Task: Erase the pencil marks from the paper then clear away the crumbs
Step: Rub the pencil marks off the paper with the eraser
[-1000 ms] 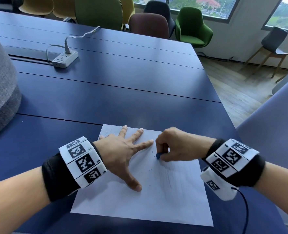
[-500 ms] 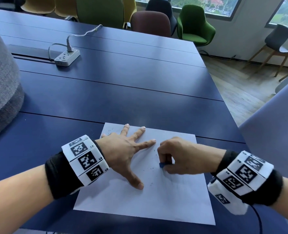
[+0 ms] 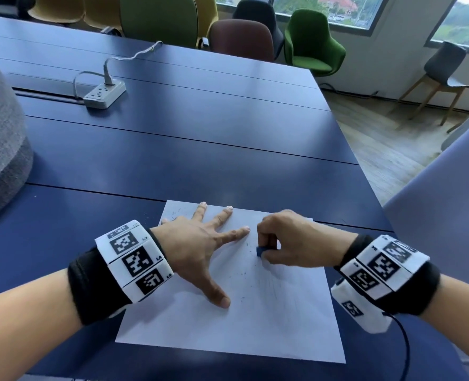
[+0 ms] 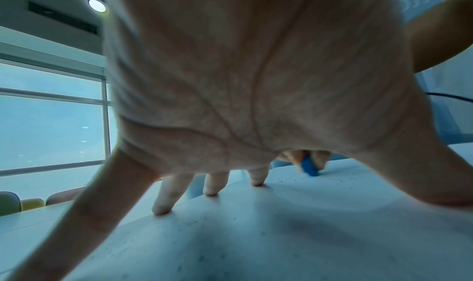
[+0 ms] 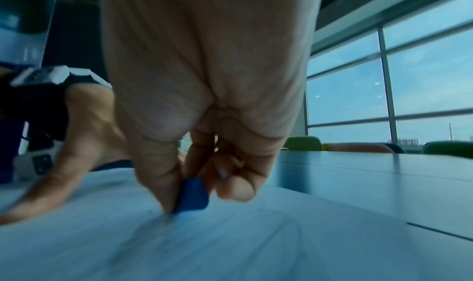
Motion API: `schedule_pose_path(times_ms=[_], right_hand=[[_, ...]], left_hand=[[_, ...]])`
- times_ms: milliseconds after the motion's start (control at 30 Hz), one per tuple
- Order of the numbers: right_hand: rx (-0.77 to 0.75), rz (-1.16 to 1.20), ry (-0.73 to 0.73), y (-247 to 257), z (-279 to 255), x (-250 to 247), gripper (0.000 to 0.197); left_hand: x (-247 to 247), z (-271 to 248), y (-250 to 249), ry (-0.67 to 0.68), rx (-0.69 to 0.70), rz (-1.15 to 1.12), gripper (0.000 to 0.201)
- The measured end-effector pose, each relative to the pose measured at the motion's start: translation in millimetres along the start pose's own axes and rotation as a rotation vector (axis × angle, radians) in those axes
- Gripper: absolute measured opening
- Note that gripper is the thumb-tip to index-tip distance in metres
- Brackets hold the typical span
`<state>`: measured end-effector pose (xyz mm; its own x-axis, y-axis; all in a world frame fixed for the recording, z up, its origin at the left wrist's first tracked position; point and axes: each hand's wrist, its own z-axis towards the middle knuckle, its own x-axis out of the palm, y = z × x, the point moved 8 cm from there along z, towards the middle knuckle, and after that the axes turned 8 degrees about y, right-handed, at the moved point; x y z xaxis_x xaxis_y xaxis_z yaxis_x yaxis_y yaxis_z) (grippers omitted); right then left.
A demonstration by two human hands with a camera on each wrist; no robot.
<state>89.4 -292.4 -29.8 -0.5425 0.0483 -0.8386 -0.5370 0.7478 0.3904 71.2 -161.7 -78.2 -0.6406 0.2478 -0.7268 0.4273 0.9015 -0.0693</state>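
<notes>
Head view: left fingers [image 3: 229, 211] splay, pinning thin, crease-prone paper [image 3: 269, 320]; right fingers [image 3: 266, 237] pinch small eraser [image 3: 259, 251] near its tip.

A white power strip [image 3: 104, 94] with its cord lies far back on the dark blue desk [image 3: 173, 149]. Green, maroon and yellow chairs [image 3: 311, 42] stand beyond, near the windows.
</notes>
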Motion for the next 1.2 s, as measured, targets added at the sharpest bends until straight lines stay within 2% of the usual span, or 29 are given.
schedule_pose_path(times_ms=[67,200,367,400,500,533,667,700,833,1000,1133,1200], right_hand=[[-0.024,-0.007,-0.041,3,-3,1,0.006],[-0.11,0.006,0.14,24,-11,24,0.004],[-0.054,-0.033,-0.013,14,-2,6,0.005],[-0.066,-0.029,0.012,17,-5,11,0.005],[-0.103,0.037,0.217,27,-20,33,0.002],[-0.094,0.04,0.237,26,-20,33,0.003],[-0.047,0.016,0.032,16,-16,16,0.006],[-0.056,0.021,0.025,18,-19,19,0.005],[-0.136,0.079,0.235,42,-34,45,0.002],[-0.076,0.006,0.049,30,-20,26,0.005],[-0.146,0.058,0.219,50,-31,46,0.002],[-0.104,0.038,0.178,42,-23,36,0.003]], left_hand=[[0,0,0,-0.002,-0.002,0.003,0.129],[0,1,0,-0.006,0.0,0.007,0.129],[0,1,0,-0.006,0.0,0.003,0.129],[-1,1,0,-0.008,0.001,0.004,0.129],[0,0,1,-0.008,-0.004,0.005,0.129],[0,0,1,-0.007,-0.004,0.004,0.129],[0,-1,0,-0.002,-0.004,-0.003,0.129],[0,-1,0,-0.003,-0.004,-0.003,0.129],[-1,-1,0,-0.002,-0.005,0.002,0.129],[-2,-1,-1,-0.004,-0.004,0.008,0.129],[0,0,0,0.0,-0.009,0.006,0.129],[-1,0,-1,-0.005,-0.004,0.01,0.129]])
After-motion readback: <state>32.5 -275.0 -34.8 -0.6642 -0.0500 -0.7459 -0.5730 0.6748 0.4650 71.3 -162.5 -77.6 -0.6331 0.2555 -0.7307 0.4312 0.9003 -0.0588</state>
